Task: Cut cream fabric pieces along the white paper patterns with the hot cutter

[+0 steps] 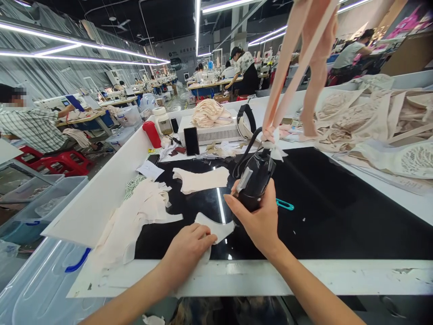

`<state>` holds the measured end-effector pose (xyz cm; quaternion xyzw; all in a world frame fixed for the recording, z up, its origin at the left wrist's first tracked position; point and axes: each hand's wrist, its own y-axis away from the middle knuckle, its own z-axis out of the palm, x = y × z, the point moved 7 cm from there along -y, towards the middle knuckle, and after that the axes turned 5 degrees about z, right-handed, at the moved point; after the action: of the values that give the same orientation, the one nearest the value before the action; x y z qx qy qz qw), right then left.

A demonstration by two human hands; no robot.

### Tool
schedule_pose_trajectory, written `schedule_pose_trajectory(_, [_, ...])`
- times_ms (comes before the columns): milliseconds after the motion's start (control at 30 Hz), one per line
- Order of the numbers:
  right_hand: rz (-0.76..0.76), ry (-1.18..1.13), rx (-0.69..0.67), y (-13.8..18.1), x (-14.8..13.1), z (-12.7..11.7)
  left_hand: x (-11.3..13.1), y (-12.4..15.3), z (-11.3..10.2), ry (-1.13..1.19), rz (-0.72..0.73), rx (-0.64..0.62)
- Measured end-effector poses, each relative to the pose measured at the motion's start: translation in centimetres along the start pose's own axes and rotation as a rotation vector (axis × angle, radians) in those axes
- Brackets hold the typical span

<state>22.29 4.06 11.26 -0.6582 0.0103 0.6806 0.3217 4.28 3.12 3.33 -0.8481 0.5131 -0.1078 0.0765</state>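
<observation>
My right hand (259,216) is wrapped around a black corded hand tool (255,180), whose exact kind I cannot make out. Pink fabric strips (287,85), knotted at its top, run up from it out of view. Under the fingers of my left hand (189,246) is a small curved cream fabric piece (218,226), pressed on the black tabletop (324,212); its right end reaches the tool. Those fingers are bent and together. A stack of cut cream pieces (203,179) lies farther back. To the left is a loose pile of cream pieces (135,216).
Turquoise snips (284,204) lie right of the tool. Behind are a phone (191,141), a red bottle (152,134) and a white box (216,131) bearing folded fabric. Pale garments (382,113) are heaped at right. Plastic bins (57,271) stand at left; other people work beyond.
</observation>
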Motion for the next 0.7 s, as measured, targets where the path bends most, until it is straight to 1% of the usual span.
schedule_pose_trajectory(167, [0.064, 0.016, 0.013, 0.5, 0.8, -0.4, -0.2, 0.6, -1.1, 0.075, 0.159, -0.002])
schedule_pose_trajectory(233, [0.067, -0.012, 0.021, 0.6, 0.9, -0.6, -0.4, 1.0, -1.3, 0.102, 0.192, 0.004])
schedule_pose_trajectory(333, [0.052, -0.097, 0.012, 0.9, 1.0, -0.5, -1.3, 1.0, -1.2, 0.135, 0.168, 0.045])
schedule_pose_trajectory(467, [0.047, -0.196, -0.04, 1.4, 1.1, -0.2, -2.7, -0.5, -1.1, 0.162, 0.085, 0.131])
schedule_pose_trajectory(567, [0.051, -0.225, -0.071, 1.8, 1.2, -0.1, -3.6, -2.1, -0.3, 0.143, 0.008, 0.122])
schedule_pose_trajectory(700, [0.045, -0.257, -0.087, 2.4, 1.2, -0.7, -3.7, -3.4, 0.9, 0.117, 0.015, 0.068])
